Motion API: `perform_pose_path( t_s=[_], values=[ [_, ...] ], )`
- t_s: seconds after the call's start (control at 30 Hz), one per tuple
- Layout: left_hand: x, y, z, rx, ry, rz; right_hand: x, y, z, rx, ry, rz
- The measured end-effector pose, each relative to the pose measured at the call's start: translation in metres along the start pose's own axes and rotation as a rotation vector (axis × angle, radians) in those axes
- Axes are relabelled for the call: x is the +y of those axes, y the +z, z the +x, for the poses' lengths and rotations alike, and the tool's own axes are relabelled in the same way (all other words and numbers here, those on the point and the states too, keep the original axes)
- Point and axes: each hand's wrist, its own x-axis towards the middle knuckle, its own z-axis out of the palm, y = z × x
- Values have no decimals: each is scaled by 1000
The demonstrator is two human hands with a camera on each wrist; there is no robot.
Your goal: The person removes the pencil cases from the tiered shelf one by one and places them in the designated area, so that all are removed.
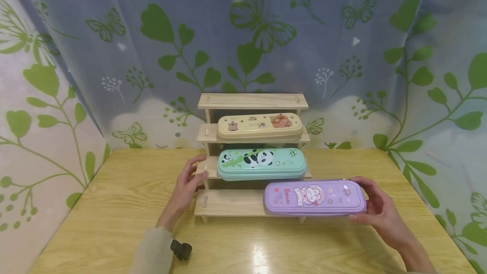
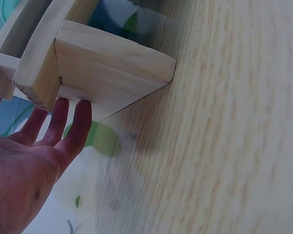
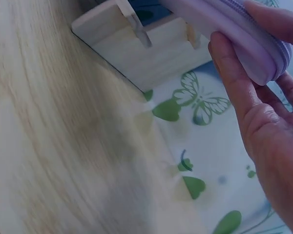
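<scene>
A tiered wooden rack [image 1: 231, 203] stands mid-table. My left hand [image 1: 185, 189] holds its left end, thumb at the third tier's edge and fingertips [image 2: 80, 119] against the wood in the left wrist view. My right hand [image 1: 382, 210] grips the right end of a purple pencil case [image 1: 332, 198] with a bunny picture. Its left part is over the lowest tier; its right part sticks out past the rack. In the right wrist view the purple case [image 3: 224, 34] lies between thumb and fingers, tilted. A mint panda pencil case [image 1: 283, 168] sits on the tier above.
A cream pencil case [image 1: 262, 132] rests on the second tier from the top. The top tier [image 1: 251, 101] is bare wood. Patterned curtain [image 1: 213, 20] surrounds the back and sides of the wooden table [image 1: 125, 206]. A small black device [image 1: 181, 250] is at the left sleeve [image 1: 152, 250].
</scene>
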Motion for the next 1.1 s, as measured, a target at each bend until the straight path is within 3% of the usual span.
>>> perform_pose_path(
  t_s=[0.43,0.63,0.97,1.1],
  values=[
    [-2,0,-1,-8,-3,4,-27,-24,-24,60,-68,-125],
    [-1,0,0,-9,1,8,-36,-32,-36,64,-54,-171],
    [-4,0,0,-9,12,8,-40,-46,-56,175,-128,-94],
    [-4,1,0,-3,15,6,-37,-47,-59,254,-128,-86]
  ],
)
